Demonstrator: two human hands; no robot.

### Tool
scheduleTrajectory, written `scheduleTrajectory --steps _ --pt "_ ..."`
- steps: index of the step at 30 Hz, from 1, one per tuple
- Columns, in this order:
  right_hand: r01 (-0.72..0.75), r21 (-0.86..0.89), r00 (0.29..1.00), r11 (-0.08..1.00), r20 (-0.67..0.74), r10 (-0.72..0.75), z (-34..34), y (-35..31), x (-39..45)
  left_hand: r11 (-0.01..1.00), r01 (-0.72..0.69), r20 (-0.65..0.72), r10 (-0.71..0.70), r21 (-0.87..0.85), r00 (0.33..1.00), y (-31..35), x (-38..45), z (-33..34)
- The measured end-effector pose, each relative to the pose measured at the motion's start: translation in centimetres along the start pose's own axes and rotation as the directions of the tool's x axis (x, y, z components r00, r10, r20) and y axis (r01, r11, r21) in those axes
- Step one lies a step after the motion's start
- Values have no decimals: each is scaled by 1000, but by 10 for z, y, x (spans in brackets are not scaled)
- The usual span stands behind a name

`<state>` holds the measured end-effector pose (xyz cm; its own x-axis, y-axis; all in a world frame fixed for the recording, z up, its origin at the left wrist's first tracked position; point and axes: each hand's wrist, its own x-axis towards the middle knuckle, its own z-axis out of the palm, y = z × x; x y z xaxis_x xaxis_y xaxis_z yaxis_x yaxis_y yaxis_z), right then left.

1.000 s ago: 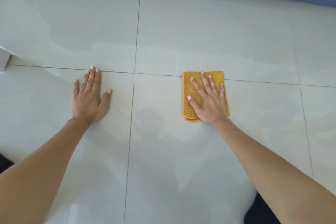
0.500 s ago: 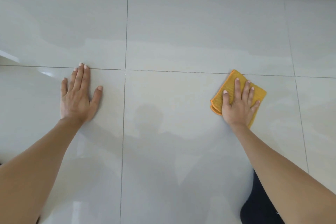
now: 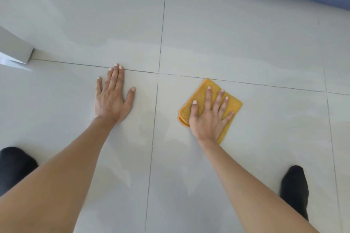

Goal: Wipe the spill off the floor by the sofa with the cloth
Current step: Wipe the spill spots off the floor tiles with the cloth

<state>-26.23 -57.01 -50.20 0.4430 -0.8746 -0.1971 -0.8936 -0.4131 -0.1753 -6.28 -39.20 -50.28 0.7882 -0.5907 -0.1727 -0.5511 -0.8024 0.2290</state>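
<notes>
Pale tiled floor (image 3: 208, 24) carries a folded orange cloth (image 3: 200, 93) and both flat hands.

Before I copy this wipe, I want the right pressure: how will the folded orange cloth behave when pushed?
The orange cloth is probably soft and floppy: its folded layers show at one corner. Under the flat right hand it likely glides on the glossy floor tiles.

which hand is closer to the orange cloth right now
Right. The right hand lies flat on top of the orange cloth, fingers spread. The left hand is flat on bare floor tile, apart from it, across the grout line.
</notes>
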Motion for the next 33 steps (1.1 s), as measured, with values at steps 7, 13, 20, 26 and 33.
scheduleTrajectory --steps 7,13,20,26,33 --pt "312 -9 946 950 98 -310 21 -92 -39 999 4 0 -4 -33 1000 0 0 -1" --pt "611 -20 785 791 145 -603 27 -92 -71 999 -9 12 10 -31 1000 -1 0 -1" --pt "812 -46 577 582 220 -787 7 -17 -47 1000 -3 16 4 -22 1000 0 0 -1" --pt "684 -151 729 714 189 -658 -17 73 0 1000 5 7 -5 -23 1000 2 -1 -2" --pt "113 -88 994 990 6 -113 -19 96 2 1000 12 5 -12 -12 1000 1 -1 -2"
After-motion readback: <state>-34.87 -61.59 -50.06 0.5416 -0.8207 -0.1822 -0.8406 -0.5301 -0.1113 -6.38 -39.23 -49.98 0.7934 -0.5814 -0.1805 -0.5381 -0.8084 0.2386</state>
